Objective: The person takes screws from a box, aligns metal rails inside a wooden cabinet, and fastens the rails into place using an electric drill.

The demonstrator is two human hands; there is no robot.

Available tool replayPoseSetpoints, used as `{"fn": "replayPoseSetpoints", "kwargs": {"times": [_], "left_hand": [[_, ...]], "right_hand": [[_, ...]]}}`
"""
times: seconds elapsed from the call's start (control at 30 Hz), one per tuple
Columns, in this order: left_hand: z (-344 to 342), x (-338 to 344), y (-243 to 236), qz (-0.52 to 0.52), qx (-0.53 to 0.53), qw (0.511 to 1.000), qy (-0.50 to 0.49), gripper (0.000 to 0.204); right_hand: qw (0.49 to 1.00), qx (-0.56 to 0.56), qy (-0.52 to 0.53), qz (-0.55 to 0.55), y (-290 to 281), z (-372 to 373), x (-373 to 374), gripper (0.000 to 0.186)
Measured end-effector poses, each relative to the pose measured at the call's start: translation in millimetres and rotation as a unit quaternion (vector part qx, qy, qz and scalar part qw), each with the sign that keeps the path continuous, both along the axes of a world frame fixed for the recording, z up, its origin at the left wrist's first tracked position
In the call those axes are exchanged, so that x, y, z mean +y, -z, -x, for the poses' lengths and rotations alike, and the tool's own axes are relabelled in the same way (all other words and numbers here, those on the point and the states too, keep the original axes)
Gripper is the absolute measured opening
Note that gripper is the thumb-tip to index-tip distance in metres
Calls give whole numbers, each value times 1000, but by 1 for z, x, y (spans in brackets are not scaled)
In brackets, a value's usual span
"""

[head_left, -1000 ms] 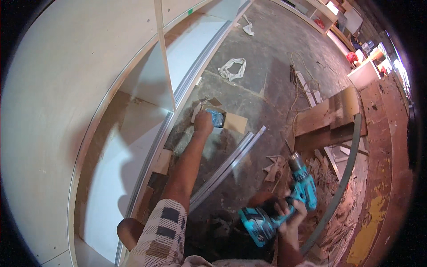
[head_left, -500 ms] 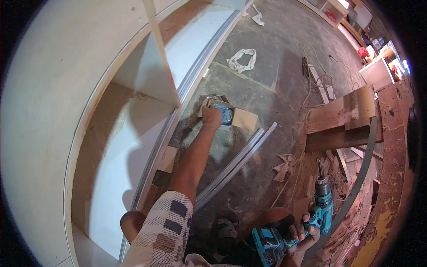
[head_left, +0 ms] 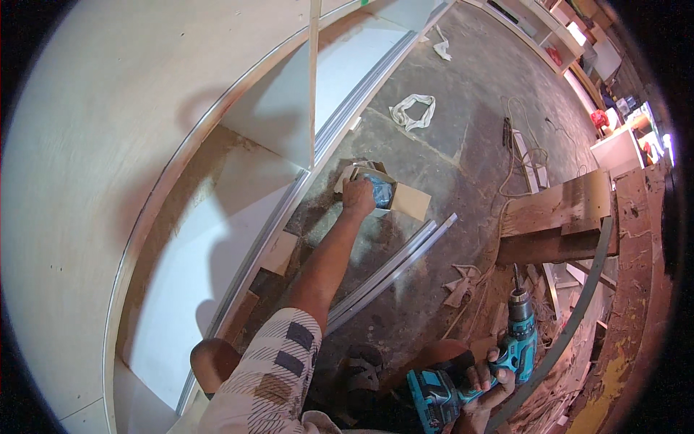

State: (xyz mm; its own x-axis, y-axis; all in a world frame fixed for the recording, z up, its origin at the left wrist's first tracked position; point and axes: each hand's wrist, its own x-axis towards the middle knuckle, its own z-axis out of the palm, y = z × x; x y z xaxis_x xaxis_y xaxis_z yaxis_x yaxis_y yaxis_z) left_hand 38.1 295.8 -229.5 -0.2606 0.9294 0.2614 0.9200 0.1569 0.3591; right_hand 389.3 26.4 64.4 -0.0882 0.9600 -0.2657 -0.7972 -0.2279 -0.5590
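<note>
My left hand reaches forward to a small open cardboard box on the floor. Its fingers are curled at the box's near left side, with the tips hidden. Blue plastic wrapping shows inside the box, just right of the hand. At the lower right, my right hand grips the handle of a teal cordless drill. The drill's bit points up and away from me, and its battery sits low at the left.
A pale wooden cabinet with metal rails along its edge stands at left. Metal strips lie beyond my sleeve. Stacked boards and wood scraps are at right. A white cloth ring and a cord lie farther off.
The whole view has shifted slightly, and the floor objects appear lower and farther right. My left hand stays at the box, a little farther over its opening. The drill remains in my right hand.
</note>
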Motion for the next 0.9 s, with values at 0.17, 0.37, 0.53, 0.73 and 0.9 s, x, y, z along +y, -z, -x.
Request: {"fn": "replayPoseSetpoints", "kwargs": {"times": [0.17,0.37,0.53,0.73,0.9], "left_hand": [[-16,-11,-26,-93,-204,973,-54,18],[12,-64,-43,-184,-347,916,-86,17],[24,-176,-56,-119,-707,675,-174,12],[29,-321,-65,-207,-829,453,-254,20],[38,-381,-89,-302,-818,401,-280,20]], "right_hand": [[999,-44,-5,-5,-2,4,6,59],[996,-64,-61,-4,12,23,27,40],[983,-94,-155,-23,17,62,60,43],[903,-276,-326,-50,35,125,76,46],[765,-382,-504,-118,39,193,54,32]]}}
